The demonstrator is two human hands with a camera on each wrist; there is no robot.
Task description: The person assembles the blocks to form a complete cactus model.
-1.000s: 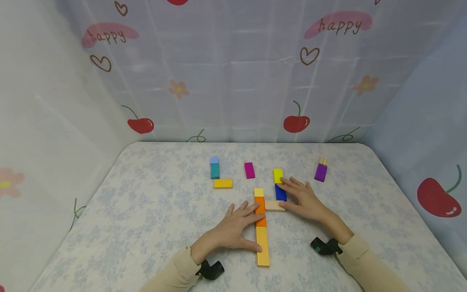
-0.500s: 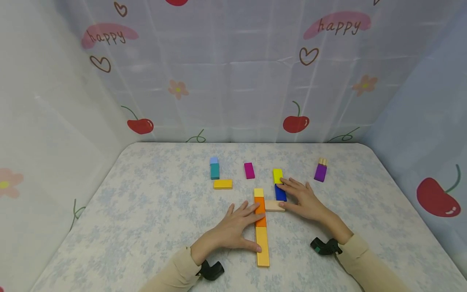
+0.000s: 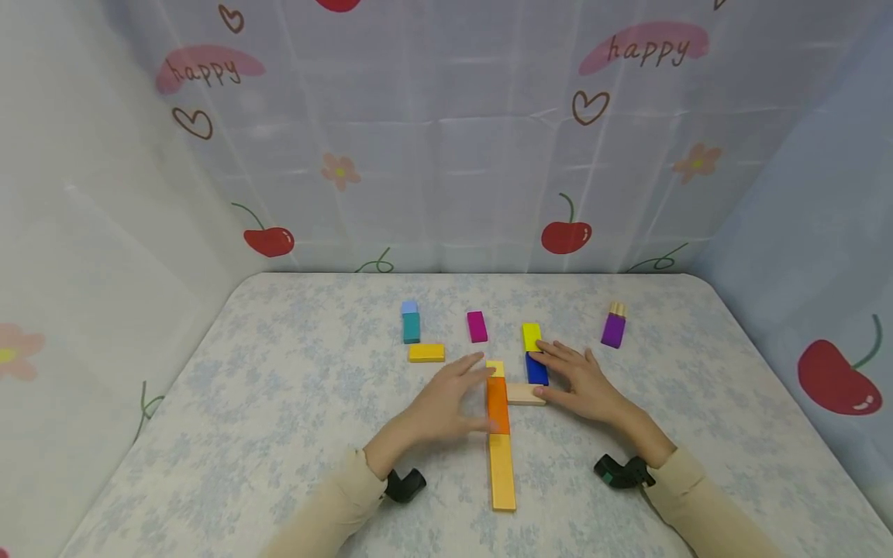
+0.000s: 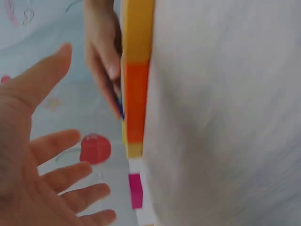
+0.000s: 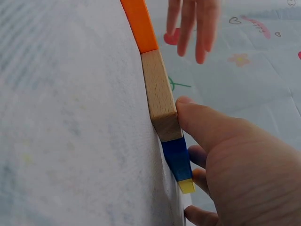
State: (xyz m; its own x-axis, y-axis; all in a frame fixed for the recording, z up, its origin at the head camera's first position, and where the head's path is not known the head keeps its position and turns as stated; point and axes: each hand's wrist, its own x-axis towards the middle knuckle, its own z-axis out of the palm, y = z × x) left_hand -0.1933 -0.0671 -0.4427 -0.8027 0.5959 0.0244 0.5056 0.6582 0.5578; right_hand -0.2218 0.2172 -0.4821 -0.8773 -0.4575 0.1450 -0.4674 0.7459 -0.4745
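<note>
My left hand hovers with fingers spread just left of and over a row of blocks: a small pale yellow one, an orange one and a long amber one. In the left wrist view a gap shows between that hand and the row. The thumb of my right hand touches a plain wooden block, which butts against the orange block's right side. Fingers of the same hand rest on the blue block and the bright yellow block beyond it.
Farther back lie a magenta block, a teal block with a light blue one behind it, and a golden yellow block. A purple block with pale wooden pieces lies at the back right.
My left hand has lifted off the orange and amber blocks and moved a little away from me. My right hand and the blocks have stayed in place.
</note>
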